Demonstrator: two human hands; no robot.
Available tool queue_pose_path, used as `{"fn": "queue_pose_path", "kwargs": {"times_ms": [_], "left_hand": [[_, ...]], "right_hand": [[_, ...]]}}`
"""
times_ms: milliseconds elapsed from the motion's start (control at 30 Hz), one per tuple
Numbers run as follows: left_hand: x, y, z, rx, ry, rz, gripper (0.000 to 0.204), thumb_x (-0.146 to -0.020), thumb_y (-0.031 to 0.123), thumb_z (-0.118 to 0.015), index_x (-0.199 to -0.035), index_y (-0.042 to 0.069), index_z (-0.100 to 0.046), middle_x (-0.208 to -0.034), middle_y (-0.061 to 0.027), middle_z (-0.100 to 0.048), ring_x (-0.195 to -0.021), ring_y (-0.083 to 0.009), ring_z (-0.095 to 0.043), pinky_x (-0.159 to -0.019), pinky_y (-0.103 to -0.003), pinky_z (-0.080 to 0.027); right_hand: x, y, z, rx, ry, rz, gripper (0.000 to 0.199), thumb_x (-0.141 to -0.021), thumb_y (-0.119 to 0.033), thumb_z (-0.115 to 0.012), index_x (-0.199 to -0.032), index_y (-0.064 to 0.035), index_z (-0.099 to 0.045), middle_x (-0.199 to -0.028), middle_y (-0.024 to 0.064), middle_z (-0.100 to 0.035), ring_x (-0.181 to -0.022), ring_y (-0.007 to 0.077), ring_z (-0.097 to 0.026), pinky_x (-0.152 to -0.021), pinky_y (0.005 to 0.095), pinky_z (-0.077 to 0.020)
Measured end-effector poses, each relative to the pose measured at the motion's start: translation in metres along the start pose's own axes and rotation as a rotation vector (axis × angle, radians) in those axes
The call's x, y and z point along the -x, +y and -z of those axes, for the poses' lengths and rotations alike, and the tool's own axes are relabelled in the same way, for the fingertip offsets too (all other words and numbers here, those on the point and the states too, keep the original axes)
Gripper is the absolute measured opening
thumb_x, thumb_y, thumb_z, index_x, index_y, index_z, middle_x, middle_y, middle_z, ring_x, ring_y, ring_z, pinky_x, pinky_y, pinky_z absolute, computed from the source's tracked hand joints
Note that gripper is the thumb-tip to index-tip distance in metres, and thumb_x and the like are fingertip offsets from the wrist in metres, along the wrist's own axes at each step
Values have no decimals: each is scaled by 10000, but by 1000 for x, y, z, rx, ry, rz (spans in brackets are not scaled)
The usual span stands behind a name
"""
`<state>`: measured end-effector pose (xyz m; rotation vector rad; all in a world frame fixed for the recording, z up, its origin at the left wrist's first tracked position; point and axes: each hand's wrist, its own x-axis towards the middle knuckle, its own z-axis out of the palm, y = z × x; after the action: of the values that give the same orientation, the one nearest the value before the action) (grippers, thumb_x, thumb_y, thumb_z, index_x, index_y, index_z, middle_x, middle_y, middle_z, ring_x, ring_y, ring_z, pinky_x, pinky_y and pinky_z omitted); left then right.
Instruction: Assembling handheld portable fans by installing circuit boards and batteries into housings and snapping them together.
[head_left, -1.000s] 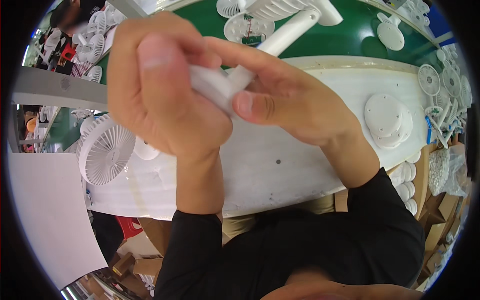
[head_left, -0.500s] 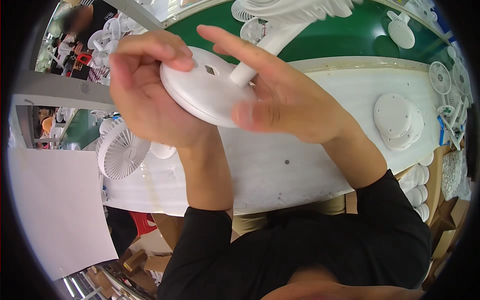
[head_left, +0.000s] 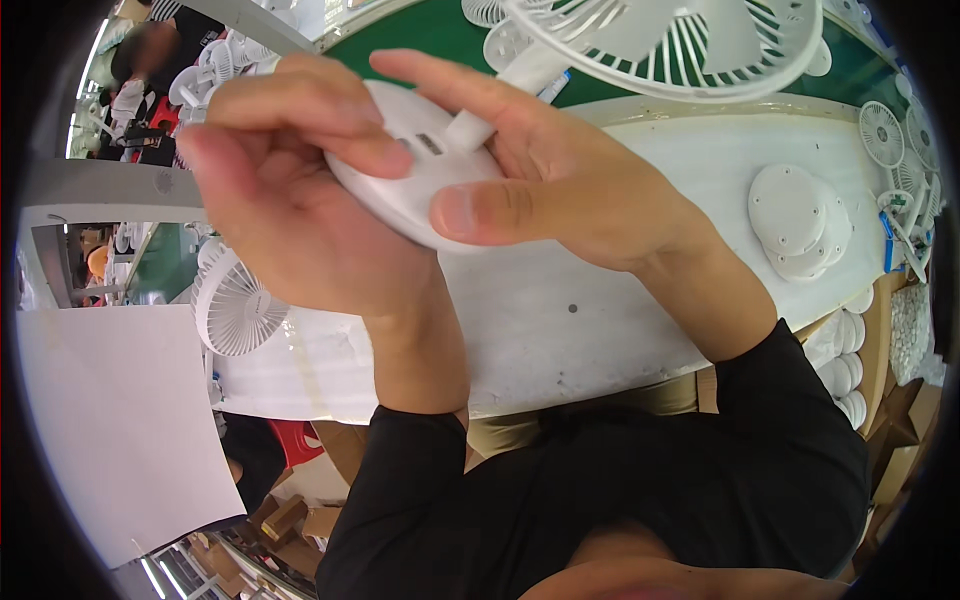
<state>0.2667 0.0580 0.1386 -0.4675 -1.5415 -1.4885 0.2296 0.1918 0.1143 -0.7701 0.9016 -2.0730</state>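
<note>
A white desk fan (head_left: pixel 415 200) is held up over the bench, its round base between my hands and its neck slanting up to the right. The slatted fan head (head_left: pixel 690 60) is partly cut off by the top edge. My right hand (head_left: pixel 570 180) grips the base, thumb on top and fingers around the side by the neck. My left hand (head_left: pixel 310 190) cups the base from the left, its curled fingers pressing the top near a small dark slot. That hand is slightly blurred.
Stacked white round bases (head_left: pixel 788 215) lie on the white bench (head_left: pixel 530 350) at right. Another white fan (head_left: pixel 240 300) stands at left beside a white board (head_left: pixel 120 420). Beyond runs a green belt (head_left: pixel 440 45) with fan parts. More fans (head_left: pixel 885 150) crowd the far right. A person (head_left: pixel 150 60) works at upper left.
The fan has turned, so its head's slatted face now shows at the top right. My left fingers have shifted across the base toward the slot, and my right thumb lies further onto its top.
</note>
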Motion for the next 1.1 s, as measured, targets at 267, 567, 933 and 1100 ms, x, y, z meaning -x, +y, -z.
{"fn": "queue_pose_path", "kwargs": {"times_ms": [267,567,933,1100], "left_hand": [[-1,18,-8,-42,-177,-146,506,-1051,353,-227,-769,78,-544,-563,-35,-464,-671,-182,-462,-739,-318,-401],[8,-12,-1,74,-94,36,490,-1043,330,-234,-783,66,-554,-646,-49,-495,-690,-188,-461,-733,-321,-397],[13,-6,-38,59,269,86,442,-1042,311,-241,-852,66,-555,-631,-32,-482,-685,-176,-440,-728,-316,-389],[21,-22,-14,505,24,179,557,-1050,410,-199,-878,39,-576,-706,-55,-571,-647,-160,-466,-707,-285,-418]], "right_hand": [[1,7,0,91,-33,136,943,-759,-161,-820,-1501,67,-285,-1387,289,-468,-1256,318,-489,-1058,333,-390],[0,7,6,90,42,11,1008,-736,-192,-831,-1518,62,-249,-1430,268,-447,-1263,305,-488,-1047,335,-401],[4,6,26,313,-127,205,1030,-738,-209,-822,-1558,-33,-224,-1449,228,-453,-1280,314,-476,-1068,348,-377],[5,11,30,490,-189,344,1029,-745,-212,-814,-1570,-69,-217,-1461,206,-452,-1295,324,-463,-1089,357,-356]]}}
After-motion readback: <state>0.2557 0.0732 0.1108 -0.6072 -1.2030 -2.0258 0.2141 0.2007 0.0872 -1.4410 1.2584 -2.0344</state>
